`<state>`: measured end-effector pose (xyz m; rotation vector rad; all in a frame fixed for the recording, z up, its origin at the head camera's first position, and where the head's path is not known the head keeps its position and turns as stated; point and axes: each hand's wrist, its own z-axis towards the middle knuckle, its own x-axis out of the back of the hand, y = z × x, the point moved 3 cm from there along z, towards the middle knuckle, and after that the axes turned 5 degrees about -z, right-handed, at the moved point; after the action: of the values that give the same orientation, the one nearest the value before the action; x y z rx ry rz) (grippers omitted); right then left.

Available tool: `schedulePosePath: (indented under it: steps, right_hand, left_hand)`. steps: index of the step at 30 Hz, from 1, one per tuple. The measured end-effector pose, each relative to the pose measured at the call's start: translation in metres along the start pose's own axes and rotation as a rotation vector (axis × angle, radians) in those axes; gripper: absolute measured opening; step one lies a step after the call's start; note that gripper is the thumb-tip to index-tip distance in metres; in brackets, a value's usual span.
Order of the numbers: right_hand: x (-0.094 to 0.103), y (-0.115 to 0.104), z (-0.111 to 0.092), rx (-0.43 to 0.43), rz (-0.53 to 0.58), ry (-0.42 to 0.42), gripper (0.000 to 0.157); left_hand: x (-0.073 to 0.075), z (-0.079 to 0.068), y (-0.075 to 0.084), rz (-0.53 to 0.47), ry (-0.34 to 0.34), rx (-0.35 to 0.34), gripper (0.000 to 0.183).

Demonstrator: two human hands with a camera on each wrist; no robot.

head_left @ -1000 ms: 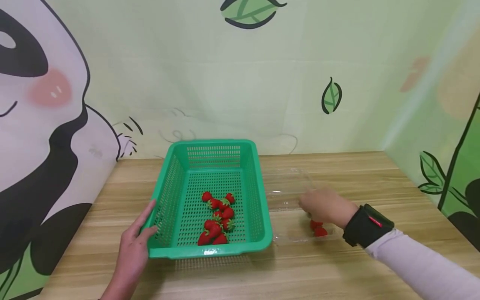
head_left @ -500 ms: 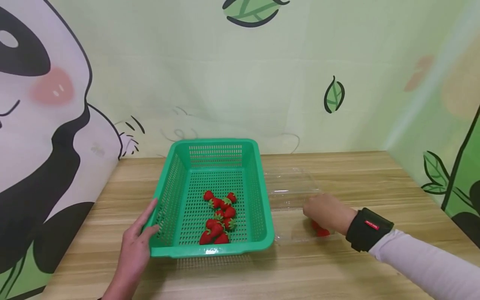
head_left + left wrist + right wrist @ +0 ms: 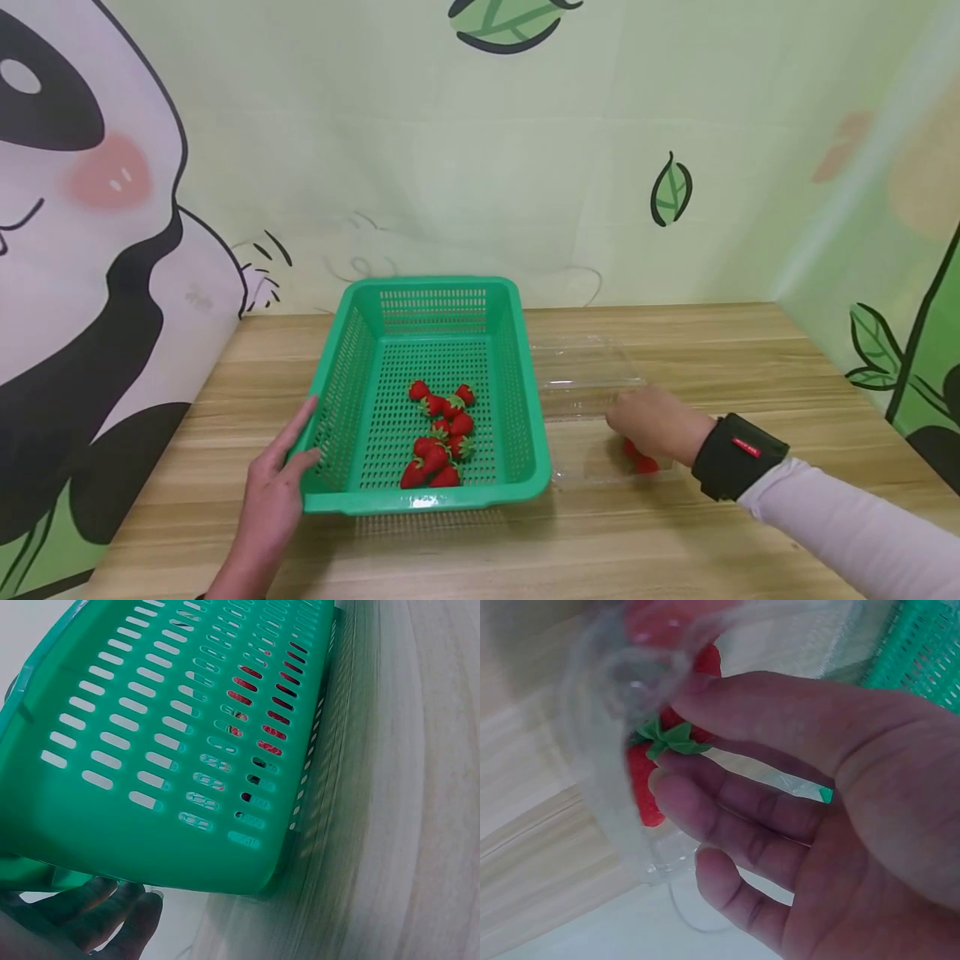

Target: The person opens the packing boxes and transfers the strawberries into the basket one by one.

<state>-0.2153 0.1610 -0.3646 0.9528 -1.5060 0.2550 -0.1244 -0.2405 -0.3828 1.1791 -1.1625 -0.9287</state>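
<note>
In the head view, my left hand [image 3: 273, 496] grips the near left rim of a green plastic basket [image 3: 420, 500], thumb over the edge. Several red strawberries [image 3: 431, 454] with green leaves lie in the basket's near half. To its right, my right hand [image 3: 652, 421] reaches down into a clear plastic box [image 3: 577, 458]. The right wrist view has my thumb and fingers around a strawberry [image 3: 675, 739], pinching it near its leaves. A second strawberry [image 3: 643, 784] lies just beyond my fingertips, and another red one [image 3: 660, 622] shows through the blurred plastic wall.
The box's open clear lid [image 3: 581, 362] lies toward the back wall. Everything stands on a wood-grain table [image 3: 720, 350]. A printed backdrop [image 3: 510, 175] with a panda and leaves rises behind the table's far edge and along its sides.
My right hand has come slightly down and to the right into the clear box, covering more of the strawberries there. My left hand keeps its hold on the basket.
</note>
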Motion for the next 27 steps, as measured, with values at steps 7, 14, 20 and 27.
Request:
schedulePosePath:
  steps: [7, 14, 20, 27]
  right_hand:
    - [0.005, -0.001, 0.0, -0.009, 0.074, 0.029, 0.025]
    - [0.011, -0.002, 0.001, -0.013, 0.171, 0.072, 0.025]
    - [0.02, -0.002, -0.001, -0.03, 0.24, 0.073, 0.022]
    - [0.029, 0.0, -0.006, -0.066, 0.285, 0.101, 0.023]
  left_hand:
    - [0.0, 0.0, 0.0, -0.004, -0.006, -0.012, 0.052]
    - [0.0, 0.0, 0.0, -0.006, -0.014, -0.014, 0.052]
    - [0.0, 0.001, -0.001, -0.009, -0.02, -0.011, 0.052]
    - [0.0, 0.001, -0.001, -0.004, -0.022, -0.007, 0.052]
